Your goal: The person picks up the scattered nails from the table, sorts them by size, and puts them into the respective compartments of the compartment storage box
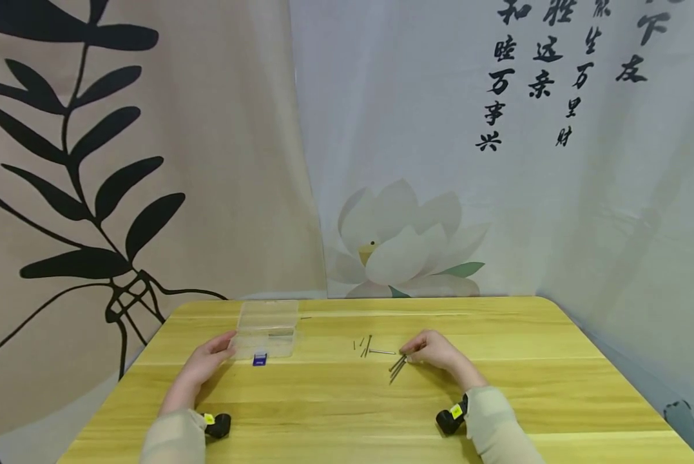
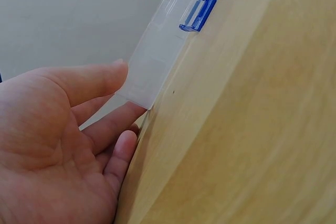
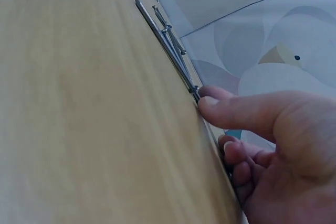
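At the back left of the table, my left hand [image 1: 206, 361] holds a clear plastic box [image 1: 265, 348] by its left side. The thumb lies along the wall and fingers reach behind the corner in the left wrist view. The box's lid [image 1: 268, 314] is swung back, and a blue latch [image 1: 260, 359] sits at its front. A thin grey piece [image 1: 280, 334] shows inside. With thumb and forefinger, my right hand [image 1: 433, 351] pinches the ends of long metal nails [image 1: 397, 368] low over the table. Its other fingers are curled in the right wrist view [image 3: 239, 158].
Several loose nails [image 1: 381, 352] of differing sizes lie on the wooden table [image 1: 335, 399] left of my right hand. One more small nail [image 1: 305, 318] is just right of the box. A printed cloth [image 1: 236, 161] hangs behind the table's far edge.
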`<state>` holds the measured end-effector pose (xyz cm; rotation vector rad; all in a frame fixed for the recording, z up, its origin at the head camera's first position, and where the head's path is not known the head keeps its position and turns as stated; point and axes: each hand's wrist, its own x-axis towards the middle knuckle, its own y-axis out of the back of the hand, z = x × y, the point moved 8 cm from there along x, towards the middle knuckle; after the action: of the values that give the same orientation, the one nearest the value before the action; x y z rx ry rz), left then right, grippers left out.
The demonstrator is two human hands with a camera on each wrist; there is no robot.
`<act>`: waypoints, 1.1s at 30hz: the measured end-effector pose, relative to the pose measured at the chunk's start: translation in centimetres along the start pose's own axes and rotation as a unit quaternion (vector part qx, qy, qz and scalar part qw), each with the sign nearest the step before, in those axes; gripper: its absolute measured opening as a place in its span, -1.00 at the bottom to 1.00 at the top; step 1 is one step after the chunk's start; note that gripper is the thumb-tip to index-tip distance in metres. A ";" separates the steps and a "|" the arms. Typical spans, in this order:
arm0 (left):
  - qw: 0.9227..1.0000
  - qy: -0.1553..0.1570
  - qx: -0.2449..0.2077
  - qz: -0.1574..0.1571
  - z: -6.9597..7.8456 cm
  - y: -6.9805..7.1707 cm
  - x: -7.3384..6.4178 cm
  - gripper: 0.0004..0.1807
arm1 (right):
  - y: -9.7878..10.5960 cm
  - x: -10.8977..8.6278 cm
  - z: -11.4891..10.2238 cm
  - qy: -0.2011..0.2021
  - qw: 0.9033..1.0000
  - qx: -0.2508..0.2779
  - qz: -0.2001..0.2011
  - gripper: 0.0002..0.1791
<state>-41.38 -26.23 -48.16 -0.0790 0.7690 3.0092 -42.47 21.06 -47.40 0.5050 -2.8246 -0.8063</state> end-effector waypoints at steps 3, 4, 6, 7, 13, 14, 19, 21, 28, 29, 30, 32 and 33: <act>1.000 0.001 0.000 -0.002 0.1 0.0 0.0 -0.40 | 0.0 0.1 0.3 -0.011 1.000 -0.006 0.009 -0.81; 1.000 0.001 -0.001 -0.002 0.2 0.1 0.1 -0.40 | 0.0 0.1 0.4 -0.013 1.000 -0.008 0.011 -0.81; 1.000 0.000 -0.002 -0.002 0.2 0.1 0.1 -0.40 | 0.1 0.2 0.5 -0.016 1.000 -0.012 0.014 -0.82; 1.000 0.000 -0.002 -0.002 0.2 0.0 0.1 -0.40 | 0.1 0.2 0.5 -0.016 1.000 -0.014 0.015 -0.82; 1.000 -0.003 0.000 -0.002 0.3 0.1 -0.1 -0.40 | 0.0 0.2 0.4 -0.012 1.000 -0.023 0.018 -0.85; 1.000 -0.002 0.000 -0.002 0.3 0.1 -0.1 -0.40 | 0.0 0.2 0.3 -0.011 0.999 -0.025 0.018 -0.85; 1.000 0.000 -0.004 -0.002 0.1 0.1 -0.2 -0.40 | -0.1 0.1 0.1 -0.005 0.999 -0.033 0.019 -0.88; 1.000 -0.001 -0.004 -0.002 0.1 0.0 -0.2 -0.40 | -0.1 0.1 0.1 -0.003 0.999 -0.033 0.019 -0.89; 1.000 -0.002 -0.007 0.002 0.1 -0.1 -0.2 -0.40 | 0.0 0.0 0.2 -0.007 0.999 -0.040 0.021 -0.92; 1.000 -0.002 -0.007 0.001 0.1 -0.1 -0.2 -0.40 | 0.0 0.0 0.2 -0.006 0.999 -0.042 0.021 -0.92; 1.000 -0.002 -0.007 0.001 0.1 -0.1 -0.2 -0.40 | 0.0 0.0 0.2 -0.002 0.999 -0.043 0.020 -0.93; 1.000 -0.002 -0.006 0.002 0.1 -0.1 -0.2 -0.40 | 0.0 0.0 0.1 0.000 0.999 -0.047 0.022 -0.93; 1.000 -0.002 -0.006 0.002 0.1 -0.1 -0.2 -0.40 | 0.1 0.1 0.1 0.001 0.999 -0.049 0.023 -0.93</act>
<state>-41.22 -26.08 -48.08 -0.0705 0.7531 3.0174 -42.57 21.15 -47.47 0.4247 -2.7665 -0.9292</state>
